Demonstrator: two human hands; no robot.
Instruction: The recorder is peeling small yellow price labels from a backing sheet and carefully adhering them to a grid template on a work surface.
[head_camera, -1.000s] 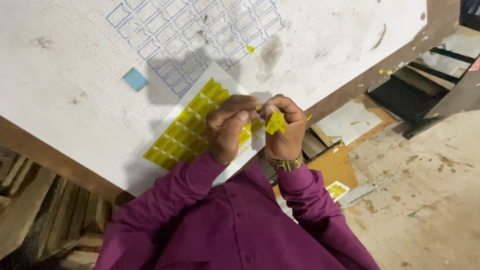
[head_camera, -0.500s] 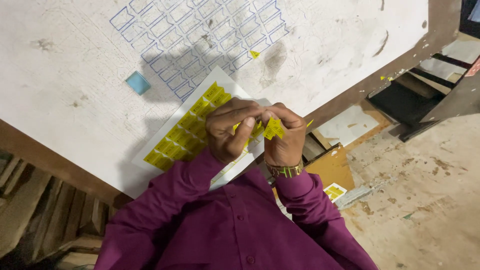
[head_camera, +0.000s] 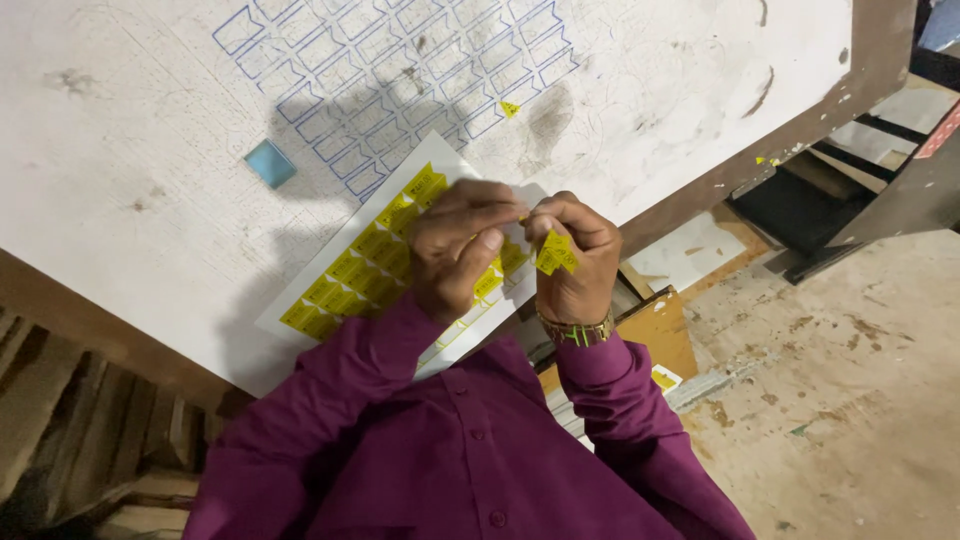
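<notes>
A white backing sheet covered with several yellow stickers lies on the white table in front of me. My left hand rests on this sheet, its fingertips pinching at a sticker near the sheet's far edge. My right hand is curled beside it, fingers closed on a small bunch of peeled yellow stickers. The two hands touch at the fingertips. A wristband shows on my right wrist, and purple sleeves cover both arms.
A grid of blue outlined boxes is drawn on the table top, with one lone yellow sticker at its edge. A small light-blue square lies left of the sheet. Cardboard boxes and a dusty floor lie past the table's edge.
My hands have stayed together over the sheet's far end. The yellow stickers in my right hand have shifted slightly lower in the grip.
</notes>
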